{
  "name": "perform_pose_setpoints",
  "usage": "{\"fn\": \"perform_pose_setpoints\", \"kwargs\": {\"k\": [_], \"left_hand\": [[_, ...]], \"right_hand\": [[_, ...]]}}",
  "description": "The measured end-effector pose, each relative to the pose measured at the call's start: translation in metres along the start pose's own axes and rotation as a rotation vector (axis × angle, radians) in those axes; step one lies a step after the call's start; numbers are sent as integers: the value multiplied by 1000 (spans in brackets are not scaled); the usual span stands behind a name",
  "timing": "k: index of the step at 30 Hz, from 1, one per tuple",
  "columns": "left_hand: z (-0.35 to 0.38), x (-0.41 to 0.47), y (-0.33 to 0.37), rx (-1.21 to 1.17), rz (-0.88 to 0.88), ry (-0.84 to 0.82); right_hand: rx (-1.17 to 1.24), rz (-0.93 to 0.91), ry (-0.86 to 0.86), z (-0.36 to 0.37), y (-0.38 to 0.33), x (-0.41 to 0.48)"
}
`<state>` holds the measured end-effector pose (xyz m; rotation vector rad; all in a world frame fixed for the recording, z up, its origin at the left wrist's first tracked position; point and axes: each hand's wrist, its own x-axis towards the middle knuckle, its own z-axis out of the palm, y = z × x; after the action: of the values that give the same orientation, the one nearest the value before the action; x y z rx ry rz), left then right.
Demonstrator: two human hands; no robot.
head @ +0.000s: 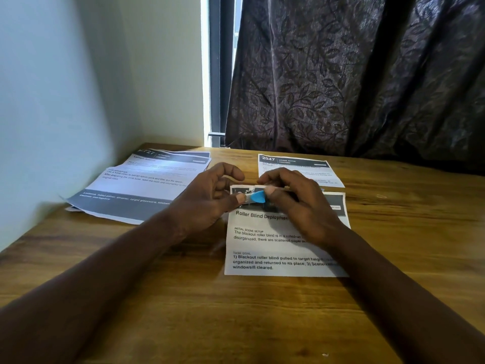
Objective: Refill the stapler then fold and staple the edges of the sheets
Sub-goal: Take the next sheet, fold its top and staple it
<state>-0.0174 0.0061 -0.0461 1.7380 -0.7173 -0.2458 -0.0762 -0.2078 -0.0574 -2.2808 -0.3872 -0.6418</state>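
A printed sheet [275, 243] headed "Roller Blind Deployment" lies on the wooden table [183, 298], its top edge folded over into a narrow strip [242, 189]. Over that strip sits a small white stapler with a blue part [258, 197], held between both hands. My left hand [207, 198] pinches its left end, thumb on the white tip. My right hand [301, 203] grips it from the right, with the thumb beside the blue part, and hides the rest of the stapler and the strip's right half.
A loose pile of printed sheets [141, 185] lies at the back left near the wall. Another sheet marked 2947 [296, 165] lies behind my hands. A dark patterned curtain [354, 74] hangs along the table's far edge.
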Motion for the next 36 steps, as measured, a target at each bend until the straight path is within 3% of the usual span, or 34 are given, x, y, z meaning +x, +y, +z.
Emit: {"fn": "perform_pose_setpoints", "kwargs": {"k": [2, 8, 17, 22, 27, 36], "left_hand": [[-2, 0, -4, 48, 16, 2], [-2, 1, -7, 212, 114, 22], [-1, -2, -9, 275, 165, 45], [-5, 4, -10, 150, 175, 243], [-8, 3, -11, 511, 178, 444], [-9, -2, -15, 782, 88, 208]], "right_hand": [[-48, 61, -55, 2, 3, -1], [121, 163, -199, -1, 3, 4], [230, 175, -180, -2, 3, -2], [267, 217, -170, 0, 12, -1], [281, 230, -67, 3, 16, 0], [94, 101, -7, -4, 9, 3]]}}
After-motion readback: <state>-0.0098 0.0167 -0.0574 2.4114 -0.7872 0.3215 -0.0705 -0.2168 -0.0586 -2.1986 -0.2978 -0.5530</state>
